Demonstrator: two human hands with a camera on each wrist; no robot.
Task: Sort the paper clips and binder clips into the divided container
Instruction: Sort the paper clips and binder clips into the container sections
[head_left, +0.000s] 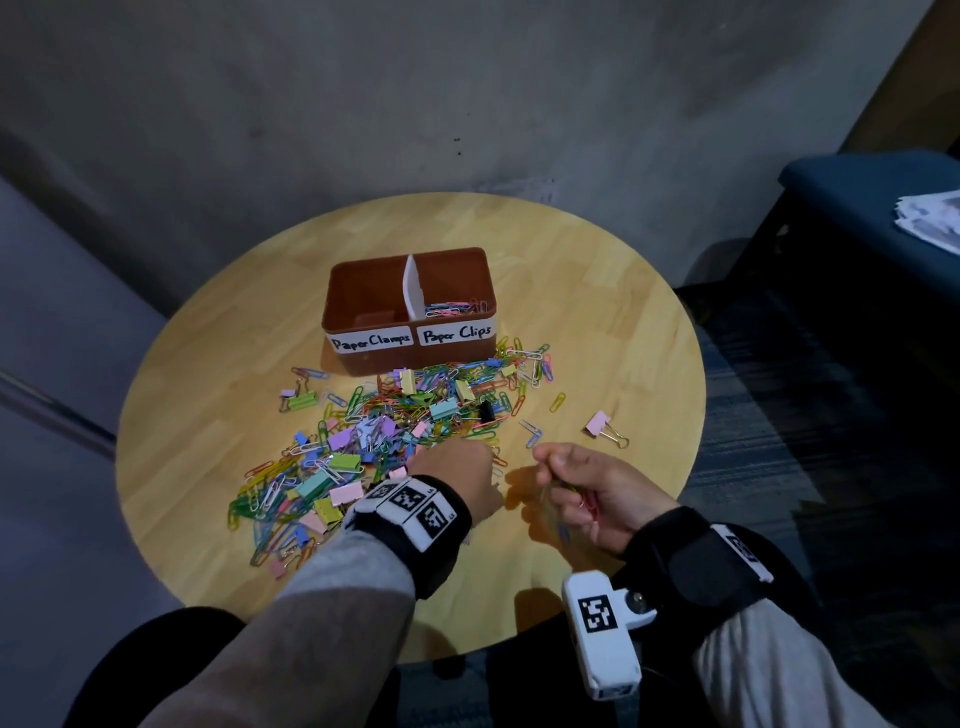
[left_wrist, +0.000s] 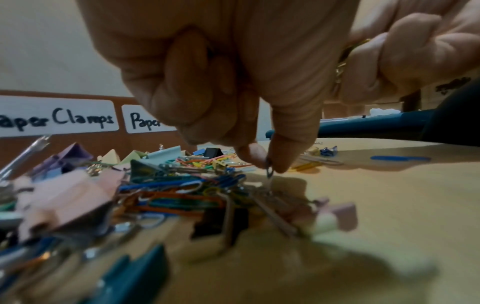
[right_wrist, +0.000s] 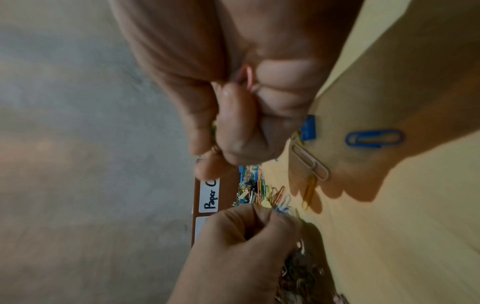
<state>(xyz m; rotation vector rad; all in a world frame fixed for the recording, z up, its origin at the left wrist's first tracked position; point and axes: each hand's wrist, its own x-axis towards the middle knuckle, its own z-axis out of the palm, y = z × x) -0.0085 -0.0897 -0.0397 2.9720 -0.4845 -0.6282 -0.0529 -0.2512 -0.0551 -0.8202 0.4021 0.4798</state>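
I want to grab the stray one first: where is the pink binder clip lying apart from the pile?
In the head view the pink binder clip lies alone on the table, right of the pile, beyond the right hand.

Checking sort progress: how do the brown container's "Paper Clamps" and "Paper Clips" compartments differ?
The "Paper Clamps" compartment, on the left of the brown plastic container, shows only bare floor in the head view; the "Paper Clips" compartment on the right holds a layer of coloured wire paper clips. Their handwritten white labels differ too. Both share the white divider and look about equal in size.
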